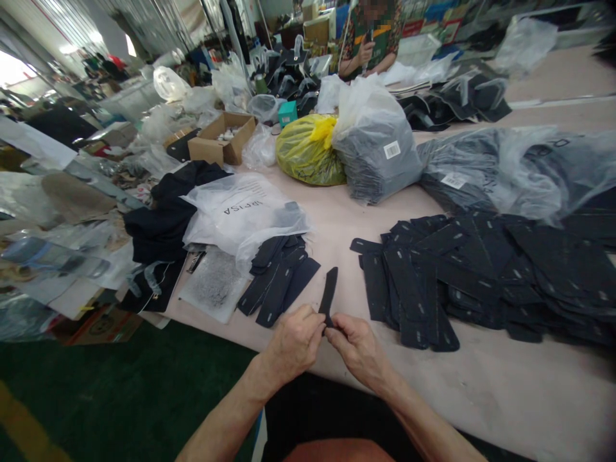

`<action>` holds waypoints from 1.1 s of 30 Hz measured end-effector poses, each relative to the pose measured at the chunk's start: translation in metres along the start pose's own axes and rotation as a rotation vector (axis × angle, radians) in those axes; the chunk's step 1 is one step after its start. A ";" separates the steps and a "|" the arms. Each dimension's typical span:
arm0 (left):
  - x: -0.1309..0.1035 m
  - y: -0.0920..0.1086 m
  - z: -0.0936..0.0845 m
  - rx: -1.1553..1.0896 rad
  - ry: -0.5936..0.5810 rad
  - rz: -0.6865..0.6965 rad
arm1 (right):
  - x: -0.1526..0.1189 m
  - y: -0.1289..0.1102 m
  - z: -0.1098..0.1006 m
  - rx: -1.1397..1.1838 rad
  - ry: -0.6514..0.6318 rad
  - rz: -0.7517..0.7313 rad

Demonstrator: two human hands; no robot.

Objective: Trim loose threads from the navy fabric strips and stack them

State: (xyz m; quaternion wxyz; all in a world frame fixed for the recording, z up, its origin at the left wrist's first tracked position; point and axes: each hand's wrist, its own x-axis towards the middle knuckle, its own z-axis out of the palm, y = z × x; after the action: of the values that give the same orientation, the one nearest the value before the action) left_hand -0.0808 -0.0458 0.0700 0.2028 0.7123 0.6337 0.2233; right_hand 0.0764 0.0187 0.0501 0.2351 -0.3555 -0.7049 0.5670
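A narrow black fabric strip (329, 292) stands up from between my hands near the table's front edge. My left hand (297, 337) is closed on its lower end, fingertips pinched. My right hand (359, 346) pinches the same end from the other side, and the fingertips of both hands nearly meet. To the left lies a small stack of dark fabric pieces (276, 276), partly under a white printed plastic bag (240, 208). On the right a large heap of dark pieces with small slots (414, 282) spreads over the table.
Behind are a yellow bag (308, 151), a clear bag of dark goods (378, 147) and an open cardboard box (221, 138). A flat clear packet (214, 282) lies front left on the pinkish table (505, 385). A person (370, 38) is across the table.
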 end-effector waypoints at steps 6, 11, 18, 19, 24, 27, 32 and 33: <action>-0.004 -0.001 0.013 0.036 0.085 -0.022 | -0.001 0.000 0.002 -0.050 -0.001 -0.016; 0.001 0.002 0.019 -0.208 0.250 -0.195 | -0.004 0.004 0.002 0.100 -0.042 0.111; 0.011 -0.032 0.015 -1.118 0.585 -0.830 | -0.016 0.018 -0.002 0.439 -0.051 0.313; 0.011 -0.037 0.013 -1.168 0.579 -0.830 | -0.018 0.022 -0.003 0.464 -0.062 0.318; 0.006 -0.050 0.005 -1.148 0.694 -0.835 | -0.027 0.036 -0.010 0.521 -0.119 0.312; 0.007 -0.056 0.000 -1.134 0.693 -0.848 | -0.033 0.039 -0.016 0.494 -0.157 0.298; 0.011 -0.059 -0.008 -1.020 0.601 -0.846 | -0.043 0.045 -0.024 0.453 -0.225 0.290; 0.012 -0.058 -0.009 -0.951 0.584 -0.839 | -0.045 0.047 -0.025 0.456 -0.231 0.290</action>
State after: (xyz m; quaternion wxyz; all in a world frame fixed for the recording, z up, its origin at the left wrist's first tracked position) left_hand -0.1321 -0.0276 0.0446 0.3831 0.1521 0.7175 0.5615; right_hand 0.1346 0.0045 0.0144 0.1434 -0.3237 -0.5233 0.7751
